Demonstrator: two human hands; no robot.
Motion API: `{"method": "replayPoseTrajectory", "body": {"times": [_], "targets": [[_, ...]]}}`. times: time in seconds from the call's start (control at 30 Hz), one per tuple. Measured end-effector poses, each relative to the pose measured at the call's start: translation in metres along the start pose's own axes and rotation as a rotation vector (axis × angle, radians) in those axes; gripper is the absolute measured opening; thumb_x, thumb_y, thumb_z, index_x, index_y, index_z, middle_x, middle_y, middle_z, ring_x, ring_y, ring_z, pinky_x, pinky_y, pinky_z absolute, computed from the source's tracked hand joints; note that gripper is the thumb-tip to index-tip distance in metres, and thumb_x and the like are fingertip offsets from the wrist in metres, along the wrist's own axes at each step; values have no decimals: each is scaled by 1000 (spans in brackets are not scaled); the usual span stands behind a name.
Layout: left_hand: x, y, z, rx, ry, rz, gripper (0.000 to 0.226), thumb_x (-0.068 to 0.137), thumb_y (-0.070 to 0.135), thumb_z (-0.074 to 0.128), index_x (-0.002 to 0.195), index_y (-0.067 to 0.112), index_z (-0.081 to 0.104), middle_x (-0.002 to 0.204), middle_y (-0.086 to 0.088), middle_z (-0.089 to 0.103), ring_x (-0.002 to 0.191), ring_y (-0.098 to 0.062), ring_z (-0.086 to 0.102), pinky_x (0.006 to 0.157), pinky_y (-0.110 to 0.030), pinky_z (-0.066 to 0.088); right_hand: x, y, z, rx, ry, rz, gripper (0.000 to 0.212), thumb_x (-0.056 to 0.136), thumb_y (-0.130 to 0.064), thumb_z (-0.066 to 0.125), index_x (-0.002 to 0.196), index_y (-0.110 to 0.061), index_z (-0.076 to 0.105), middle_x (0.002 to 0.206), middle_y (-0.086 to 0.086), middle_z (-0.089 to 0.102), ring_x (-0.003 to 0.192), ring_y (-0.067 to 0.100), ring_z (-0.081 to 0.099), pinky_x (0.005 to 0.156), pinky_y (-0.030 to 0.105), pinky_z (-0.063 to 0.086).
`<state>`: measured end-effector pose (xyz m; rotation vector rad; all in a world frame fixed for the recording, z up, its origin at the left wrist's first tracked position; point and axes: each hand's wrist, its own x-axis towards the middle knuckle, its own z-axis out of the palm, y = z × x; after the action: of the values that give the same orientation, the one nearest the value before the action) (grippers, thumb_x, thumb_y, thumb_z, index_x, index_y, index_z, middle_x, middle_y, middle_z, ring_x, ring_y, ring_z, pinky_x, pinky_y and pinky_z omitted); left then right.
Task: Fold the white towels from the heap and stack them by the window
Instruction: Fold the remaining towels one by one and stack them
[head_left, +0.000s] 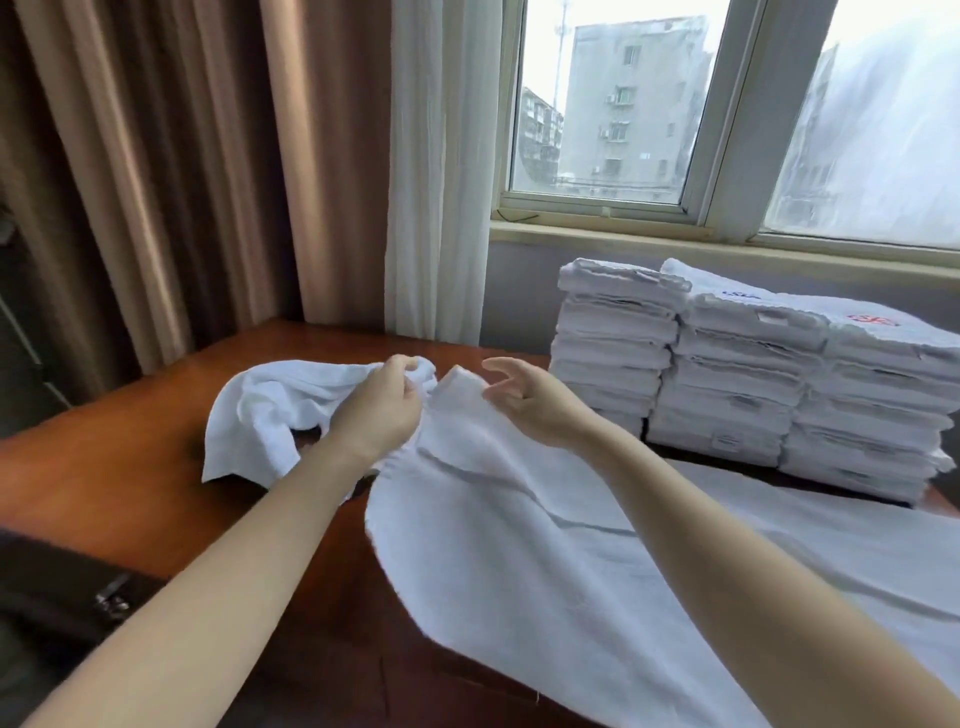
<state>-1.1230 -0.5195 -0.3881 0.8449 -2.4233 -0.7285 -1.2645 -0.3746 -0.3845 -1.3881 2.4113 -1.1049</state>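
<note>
Wooden table (156, 441) by window (613, 104); my left hand (379, 410) pinches towel (519, 545) corner, centre frame; right hand (524, 402) open, holding nothing; corner could slip, skewing fold.

Matt terry-cloth towel (519, 519) (softly rumpled) lies on glossy reddish wooden table (130, 467).

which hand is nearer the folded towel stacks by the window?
Right. The right hand hovers just left of the folded towel stacks, with a gap between them. The left hand is farther left, gripping the loose white towel.
</note>
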Motion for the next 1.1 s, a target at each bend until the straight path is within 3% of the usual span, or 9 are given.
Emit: {"method": "replayPoseTrajectory", "body": {"times": [0.07, 0.17, 0.33, 0.47, 0.6, 0.77, 0.9, 1.03, 1.1], "targets": [[-7, -16, 17, 37, -48, 15, 45, 95, 15, 43, 139, 23, 45, 138, -3, 51, 117, -23, 55, 94, -37, 47, -9, 10, 13, -19, -57, 32, 47, 95, -17, 51, 141, -22, 48, 106, 4, 74, 103, 19, 65, 94, 33, 50], [-24, -22, 40, -28, -136, 74, 40, 94, 21, 49, 133, 28, 50, 129, 5, 56, 110, -14, 56, 95, -37, 49, -25, 20, 18, -16, -49, 71, 43, 95, -15, 49, 138, -22, 51, 102, 5, 74, 101, 20, 65, 91, 35, 51], [-59, -15, 71, -39, -238, 214, 31, 94, 27, 54, 124, 33, 59, 122, 13, 58, 109, -3, 54, 91, -23, 41, -69, 33, 15, -31, -15, 121, 34, 95, -17, 50, 126, -25, 60, 109, -5, 71, 105, 14, 62, 90, 35, 51], [-85, -9, 86, -76, -232, 292, 29, 93, 23, 57, 119, 32, 63, 122, 12, 58, 114, -5, 54, 98, -28, 45, -112, 43, 20, -138, -50, 142, 32, 95, -20, 51, 123, -30, 62, 117, -10, 69, 110, 12, 61, 96, 37, 48], [-93, -13, 85, 69, -143, 368, 29, 91, 17, 57, 117, 28, 64, 122, 9, 59, 117, -10, 52, 94, -33, 46, -138, 52, 20, -237, -13, 107, 35, 93, -17, 52, 123, -27, 64, 125, -13, 65, 118, 10, 56, 96, 36, 48], [-78, -26, 74, 289, -93, 327, 31, 93, 21, 57, 123, 28, 61, 128, 8, 58, 117, -15, 54, 90, -34, 48, -146, 59, 22, -289, 30, 58, 31, 95, -20, 54, 123, -26, 64, 133, -11, 57, 126, 10, 48, 93, 29, 45], [-65, -25, 73, 383, -135, 351, 35, 93, 23, 53, 127, 28, 62, 129, 6, 60, 116, -18, 57, 87, -31, 46, -142, 60, 35, -348, 36, 29, 28, 98, -27, 52, 121, -26, 67, 146, -5, 48, 138, 14, 35, 105, 30, 33], [-57, -23, 70, 453, -185, 416, 15, 88, 19, 52, 88, 20, 67, 100, 3, 61, 98, -22, 61, 77, -32, 50, -143, 64, 44, -386, 57, 17, 34, 102, -31, 47, 132, -26, 61, 151, -2, 42, 142, 16, 26, 117, 35, 17], [-55, -28, 70, 450, -154, 465, 15, 89, 17, 52, 81, 17, 64, 93, 4, 61, 91, -22, 63, 71, -32, 50, -142, 67, 46, -395, 39, 28, 37, 102, -31, 44, 136, -27, 57, 155, -2, 37, 146, 14, 20, 122, 43, 9]]}}
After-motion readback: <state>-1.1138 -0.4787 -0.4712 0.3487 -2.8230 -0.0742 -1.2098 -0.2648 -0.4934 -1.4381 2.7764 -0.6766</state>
